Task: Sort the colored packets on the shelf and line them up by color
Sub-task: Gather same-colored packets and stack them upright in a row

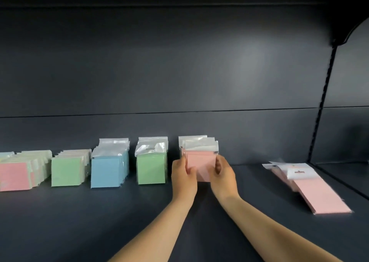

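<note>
On the dark shelf (79, 221), the left hand (182, 176) and right hand (223, 174) grip the sides of an upright pink packet stack (200, 161), hiding its lower corners. To its left stand a green stack (151, 168), a blue stack (107, 171) and another green stack (66, 172); the mixed stack (16, 175) beyond is cut off by the frame edge. Loose pink packets (317, 193) lie flat, well apart to the right.

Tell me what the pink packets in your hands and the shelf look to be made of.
Pink packets: matte pink paper, probably note pads, inside clear glossy plastic sleeves; the empty sleeve tops shine silvery and crinkle. Shelf: smooth, dark, faintly sheened, likely painted metal; a soft glare patch shows on its back panel.
</note>
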A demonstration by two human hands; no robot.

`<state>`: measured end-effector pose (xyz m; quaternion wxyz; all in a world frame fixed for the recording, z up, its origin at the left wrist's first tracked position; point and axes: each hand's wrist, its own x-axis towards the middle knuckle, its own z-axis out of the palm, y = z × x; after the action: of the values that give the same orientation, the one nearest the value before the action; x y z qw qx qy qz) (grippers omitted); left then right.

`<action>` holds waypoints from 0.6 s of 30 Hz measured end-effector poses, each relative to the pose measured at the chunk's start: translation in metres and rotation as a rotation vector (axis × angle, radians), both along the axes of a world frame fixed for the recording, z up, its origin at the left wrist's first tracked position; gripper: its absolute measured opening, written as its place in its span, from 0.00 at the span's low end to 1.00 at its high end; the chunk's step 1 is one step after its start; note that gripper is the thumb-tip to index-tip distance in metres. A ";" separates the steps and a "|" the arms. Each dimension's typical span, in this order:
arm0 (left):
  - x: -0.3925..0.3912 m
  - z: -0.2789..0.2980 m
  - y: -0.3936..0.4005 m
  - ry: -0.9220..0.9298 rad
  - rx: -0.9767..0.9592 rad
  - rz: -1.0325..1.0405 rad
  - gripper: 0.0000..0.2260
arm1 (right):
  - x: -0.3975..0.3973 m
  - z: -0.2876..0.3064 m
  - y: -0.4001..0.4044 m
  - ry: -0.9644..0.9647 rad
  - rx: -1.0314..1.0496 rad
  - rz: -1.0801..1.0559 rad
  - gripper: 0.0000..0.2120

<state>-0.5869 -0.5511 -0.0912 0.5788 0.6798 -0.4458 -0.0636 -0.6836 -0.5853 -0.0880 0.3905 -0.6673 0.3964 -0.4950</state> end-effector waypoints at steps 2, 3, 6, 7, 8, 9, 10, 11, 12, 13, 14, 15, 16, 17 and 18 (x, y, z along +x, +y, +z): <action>0.006 0.000 -0.007 0.023 -0.004 0.022 0.15 | 0.010 -0.001 -0.007 0.012 -0.001 -0.026 0.10; 0.009 0.000 -0.011 0.039 -0.001 0.037 0.15 | 0.015 -0.002 -0.010 0.035 -0.009 -0.039 0.11; 0.017 -0.002 -0.021 0.090 0.040 0.062 0.17 | 0.027 -0.004 -0.022 0.132 -0.014 -0.081 0.13; 0.018 -0.004 -0.024 0.100 0.062 0.059 0.18 | 0.030 -0.006 -0.025 0.154 -0.001 -0.086 0.12; 0.019 -0.005 -0.027 0.106 0.087 0.044 0.20 | 0.033 -0.007 -0.028 0.174 0.013 -0.085 0.10; 0.020 -0.007 -0.029 0.112 0.108 0.023 0.22 | 0.035 -0.009 -0.030 0.194 0.027 -0.083 0.08; 0.020 -0.008 -0.031 0.117 0.129 0.002 0.23 | 0.036 -0.010 -0.031 0.210 0.039 -0.076 0.07; 0.020 -0.009 -0.032 0.117 0.146 -0.011 0.25 | 0.037 -0.010 -0.033 0.220 0.047 -0.066 0.07; 0.021 -0.010 -0.034 0.111 0.157 -0.017 0.25 | 0.037 -0.010 -0.033 0.227 0.050 -0.056 0.07; 0.021 -0.010 -0.035 0.105 0.161 -0.021 0.25 | 0.037 -0.010 -0.034 0.231 0.052 -0.050 0.08; 0.022 -0.011 -0.036 0.099 0.156 -0.024 0.24 | 0.036 -0.010 -0.035 0.232 0.052 -0.041 0.09; 0.023 -0.011 -0.036 0.099 0.146 -0.026 0.24 | 0.037 -0.010 -0.035 0.229 0.056 -0.033 0.10; 0.023 -0.012 -0.036 0.103 0.138 -0.027 0.22 | 0.036 -0.011 -0.035 0.226 0.060 -0.028 0.11; 0.024 -0.012 -0.036 0.106 0.134 -0.024 0.21 | 0.036 -0.011 -0.035 0.224 0.064 -0.026 0.11; 0.025 -0.012 -0.037 0.111 0.135 -0.018 0.21 | 0.036 -0.012 -0.036 0.222 0.067 -0.024 0.12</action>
<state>-0.5623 -0.5876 -0.1034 0.5549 0.7086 -0.4140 -0.1360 -0.6479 -0.6212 -0.1003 0.3603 -0.6999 0.4615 -0.4091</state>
